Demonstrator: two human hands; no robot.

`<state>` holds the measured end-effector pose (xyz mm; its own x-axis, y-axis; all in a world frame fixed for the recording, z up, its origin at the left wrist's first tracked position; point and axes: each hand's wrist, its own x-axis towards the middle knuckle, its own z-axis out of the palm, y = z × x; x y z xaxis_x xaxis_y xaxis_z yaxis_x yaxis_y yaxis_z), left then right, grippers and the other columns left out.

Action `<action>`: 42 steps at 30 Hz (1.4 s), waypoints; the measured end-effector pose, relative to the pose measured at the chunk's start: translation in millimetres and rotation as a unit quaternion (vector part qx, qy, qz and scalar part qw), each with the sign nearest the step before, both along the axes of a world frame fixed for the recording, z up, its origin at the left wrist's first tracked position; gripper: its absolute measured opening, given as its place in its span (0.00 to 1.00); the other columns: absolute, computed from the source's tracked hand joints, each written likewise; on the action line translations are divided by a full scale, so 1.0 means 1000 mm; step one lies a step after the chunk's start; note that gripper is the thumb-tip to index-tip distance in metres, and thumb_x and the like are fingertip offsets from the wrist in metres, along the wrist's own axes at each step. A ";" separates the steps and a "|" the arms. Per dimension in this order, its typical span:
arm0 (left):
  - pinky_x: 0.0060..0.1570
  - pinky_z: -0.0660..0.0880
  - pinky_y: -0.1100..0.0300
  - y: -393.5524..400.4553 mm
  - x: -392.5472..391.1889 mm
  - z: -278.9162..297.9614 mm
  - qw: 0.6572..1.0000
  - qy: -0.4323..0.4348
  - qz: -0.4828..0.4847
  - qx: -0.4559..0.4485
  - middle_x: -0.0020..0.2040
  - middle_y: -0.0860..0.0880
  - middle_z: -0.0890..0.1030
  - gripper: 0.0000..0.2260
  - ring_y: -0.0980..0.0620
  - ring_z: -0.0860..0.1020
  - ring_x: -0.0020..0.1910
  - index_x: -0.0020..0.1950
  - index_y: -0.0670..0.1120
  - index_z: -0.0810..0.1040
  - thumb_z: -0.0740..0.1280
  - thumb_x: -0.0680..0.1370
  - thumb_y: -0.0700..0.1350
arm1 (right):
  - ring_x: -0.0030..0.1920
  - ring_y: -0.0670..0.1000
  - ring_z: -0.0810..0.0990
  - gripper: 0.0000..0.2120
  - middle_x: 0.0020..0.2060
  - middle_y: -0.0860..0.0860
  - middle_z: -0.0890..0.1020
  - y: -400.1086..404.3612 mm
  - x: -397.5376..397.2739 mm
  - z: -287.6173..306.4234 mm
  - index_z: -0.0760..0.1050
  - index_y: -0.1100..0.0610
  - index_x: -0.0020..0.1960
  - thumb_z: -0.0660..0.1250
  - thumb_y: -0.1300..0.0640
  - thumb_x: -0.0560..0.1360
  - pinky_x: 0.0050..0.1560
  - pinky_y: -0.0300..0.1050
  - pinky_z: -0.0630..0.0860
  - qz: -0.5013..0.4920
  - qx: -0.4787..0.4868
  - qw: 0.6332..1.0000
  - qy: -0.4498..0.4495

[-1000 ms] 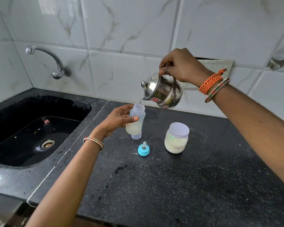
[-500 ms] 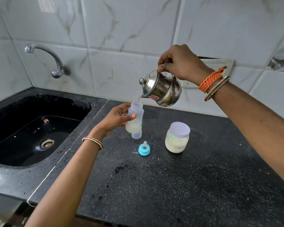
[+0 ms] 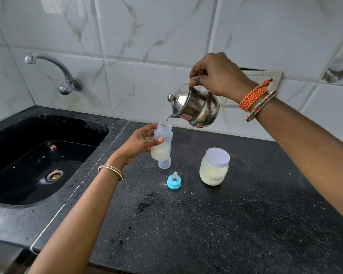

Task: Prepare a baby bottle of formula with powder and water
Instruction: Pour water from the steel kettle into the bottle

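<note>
Right now the right hand [image 3: 216, 76] clenches the handle of a shiny steel kettle [image 3: 195, 106], tipped spout-down just above and right of the bottle's open mouth, a thin stream dropping in. The left hand [image 3: 141, 143] wraps the translucent plastic bottle [image 3: 162, 143], near upright and cloudy below, held over the speckled black counter [image 3: 246, 224] near its sink-side edge. Beside it wait the blue teat cap [image 3: 174, 180] and the lidded formula jar [image 3: 214, 167].

bright, sharp, edges wide-angle warped
</note>
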<state>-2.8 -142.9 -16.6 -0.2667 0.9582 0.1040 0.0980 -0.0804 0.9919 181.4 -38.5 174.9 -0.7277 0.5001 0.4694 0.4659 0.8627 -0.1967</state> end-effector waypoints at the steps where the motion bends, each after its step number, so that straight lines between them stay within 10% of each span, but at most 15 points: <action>1: 0.54 0.78 0.51 0.001 -0.001 0.000 1.000 0.001 -0.002 0.000 0.60 0.54 0.81 0.33 0.52 0.79 0.59 0.61 0.57 0.74 0.77 0.58 0.60 | 0.51 0.50 0.81 0.07 0.44 0.49 0.85 0.000 0.000 0.000 0.82 0.56 0.51 0.68 0.57 0.75 0.53 0.51 0.77 -0.002 0.002 1.000 -0.002; 42: 0.56 0.77 0.56 -0.014 0.009 0.000 1.000 0.013 -0.005 0.005 0.59 0.56 0.79 0.21 0.58 0.79 0.56 0.61 0.57 0.72 0.70 0.69 0.50 | 0.45 0.46 0.83 0.07 0.40 0.47 0.86 -0.009 -0.007 -0.015 0.82 0.57 0.50 0.65 0.62 0.76 0.49 0.47 0.78 0.045 0.029 0.998 -0.021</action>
